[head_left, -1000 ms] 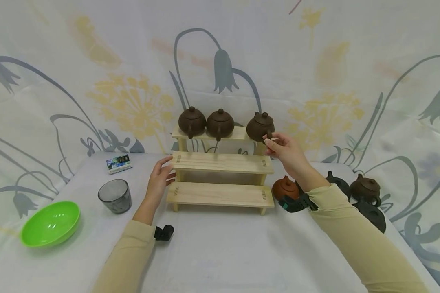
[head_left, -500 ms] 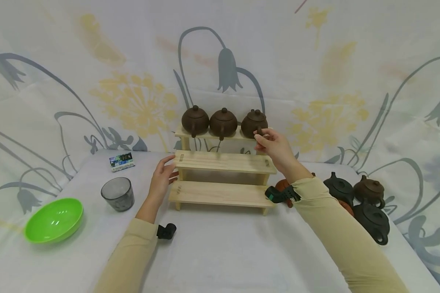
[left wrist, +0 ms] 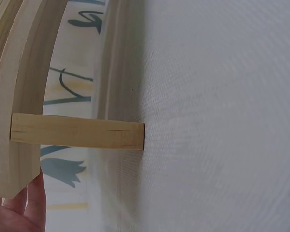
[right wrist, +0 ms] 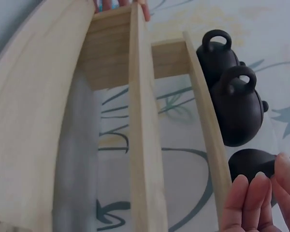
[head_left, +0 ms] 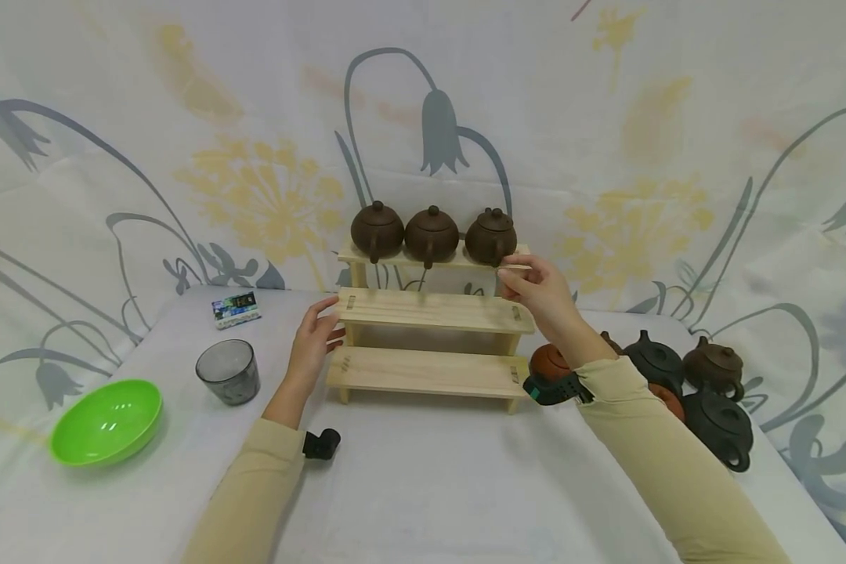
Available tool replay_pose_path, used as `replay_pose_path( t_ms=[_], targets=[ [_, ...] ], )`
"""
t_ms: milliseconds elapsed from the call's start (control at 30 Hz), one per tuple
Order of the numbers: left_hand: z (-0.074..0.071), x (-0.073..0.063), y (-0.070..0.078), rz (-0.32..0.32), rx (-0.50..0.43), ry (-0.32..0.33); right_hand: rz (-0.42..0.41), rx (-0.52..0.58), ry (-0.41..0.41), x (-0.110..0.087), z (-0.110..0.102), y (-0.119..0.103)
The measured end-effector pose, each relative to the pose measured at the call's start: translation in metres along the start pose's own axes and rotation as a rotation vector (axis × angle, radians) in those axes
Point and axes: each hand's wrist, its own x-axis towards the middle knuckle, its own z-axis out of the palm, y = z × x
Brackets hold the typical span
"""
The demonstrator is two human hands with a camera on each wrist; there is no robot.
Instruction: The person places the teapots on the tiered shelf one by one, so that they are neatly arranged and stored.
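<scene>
Three dark brown teapots stand in a row on the top board of a wooden three-step rack [head_left: 433,309]: a left one [head_left: 377,231], a middle one [head_left: 432,235] and a right one [head_left: 489,237]. My right hand [head_left: 544,301] is just right of the right teapot's handle, fingertips close beside it. In the right wrist view, thumb and fingers [right wrist: 253,193] sit around the end of that teapot [right wrist: 249,163], loosely bent. My left hand [head_left: 309,348] rests its extended fingers against the left end of the middle board; the left wrist view shows fingertips [left wrist: 36,198] at the board's end.
Right of the rack lies a reddish-brown teapot [head_left: 548,362], partly behind the wrist strap. Farther right cluster several teapots, including a black one [head_left: 717,423] and a brown one [head_left: 714,364]. On the left are a green bowl [head_left: 106,423], a grey glass [head_left: 229,372] and a small box [head_left: 236,310].
The right hand set the right teapot down farther left on the top board, then drew slightly back from its handle. The left hand stays at the rack's left end.
</scene>
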Motion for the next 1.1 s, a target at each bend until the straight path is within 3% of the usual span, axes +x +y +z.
replay_pose_path(
  t_ms=[233,633,833,1100],
  targets=[
    [0.000,0.000,-0.001,-0.008,0.018,0.009,0.016,-0.015,0.001,-0.019,-0.015,0.013],
    [0.003,-0.001,-0.001,-0.015,0.013,0.021,0.078,-0.176,0.047,-0.048,-0.042,0.038],
    [0.003,-0.002,0.001,-0.015,0.019,0.024,0.139,-0.139,0.055,-0.062,-0.052,0.051],
    [0.003,-0.001,0.001,-0.012,0.013,0.028,0.108,-0.125,0.069,-0.079,-0.060,0.067]
  ],
)
